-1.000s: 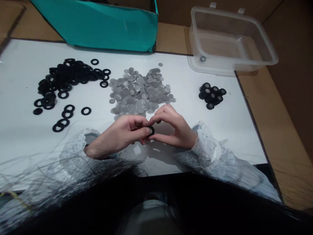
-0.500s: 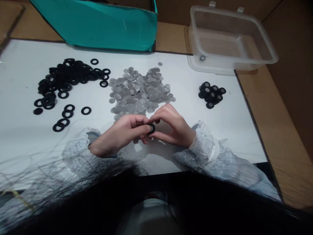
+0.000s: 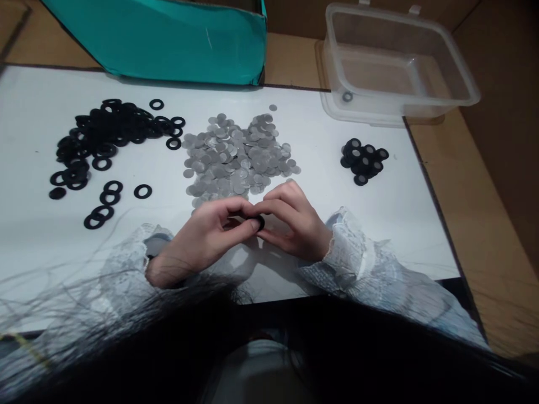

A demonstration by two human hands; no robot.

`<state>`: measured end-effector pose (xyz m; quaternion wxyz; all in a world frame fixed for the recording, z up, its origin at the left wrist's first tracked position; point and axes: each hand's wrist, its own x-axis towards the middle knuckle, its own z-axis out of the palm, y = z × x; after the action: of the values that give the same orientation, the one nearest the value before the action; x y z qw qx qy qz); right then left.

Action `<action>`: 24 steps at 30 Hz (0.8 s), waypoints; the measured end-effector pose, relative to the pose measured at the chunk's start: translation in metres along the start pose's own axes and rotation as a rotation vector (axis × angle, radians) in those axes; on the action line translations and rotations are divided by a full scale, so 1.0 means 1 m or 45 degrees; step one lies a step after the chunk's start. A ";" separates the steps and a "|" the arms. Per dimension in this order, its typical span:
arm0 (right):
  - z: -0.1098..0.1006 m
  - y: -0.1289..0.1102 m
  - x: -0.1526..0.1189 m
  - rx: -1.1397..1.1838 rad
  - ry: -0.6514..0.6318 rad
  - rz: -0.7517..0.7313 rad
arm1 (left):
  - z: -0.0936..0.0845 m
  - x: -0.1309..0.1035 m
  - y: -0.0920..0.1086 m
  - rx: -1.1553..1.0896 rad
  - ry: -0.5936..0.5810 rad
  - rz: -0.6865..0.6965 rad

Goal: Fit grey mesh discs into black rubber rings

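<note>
Both hands meet over the front middle of the white table, fingers pinched on one small black ring (image 3: pixel 261 223). My left hand (image 3: pixel 206 233) presses it with the thumb, while my right hand (image 3: pixel 292 221) grips its other side between thumb and forefinger. Fingers cover most of the ring, so whether a disc sits inside cannot be made out. Just beyond the fingertips spreads a heap of thin grey discs (image 3: pixel 240 157). Loose black rings (image 3: pixel 118 123) are piled at the left. To the right, several black rings with grey centres (image 3: pixel 364 161) form a small stack.
A teal box (image 3: pixel 177 42) stands at the back. At the back right is a clear plastic container (image 3: pixel 400 73) on its lid, with a ring (image 3: pixel 347 97) showing near its front left corner. Cardboard (image 3: pixel 471 196) borders the white tabletop (image 3: pixel 387 224) on the right.
The ring between my hands has tilted and is more covered by the fingers. My right forefinger has closed further over it. The whole view has shifted slightly.
</note>
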<state>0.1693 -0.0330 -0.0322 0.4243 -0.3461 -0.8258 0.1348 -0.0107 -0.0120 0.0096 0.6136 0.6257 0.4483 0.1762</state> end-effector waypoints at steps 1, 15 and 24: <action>-0.001 0.000 0.000 0.016 -0.024 -0.004 | -0.001 -0.001 0.001 0.051 -0.018 0.012; -0.028 0.006 0.014 0.597 -0.592 0.133 | -0.011 0.000 0.006 0.172 -0.451 0.038; -0.020 0.001 0.010 0.764 -0.338 0.432 | -0.010 0.005 0.006 0.079 -0.176 -0.045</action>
<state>0.1821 -0.0272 -0.0144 0.3677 -0.3178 -0.7283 0.4831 -0.0134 -0.0009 0.0150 0.6263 0.6472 0.4211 0.1077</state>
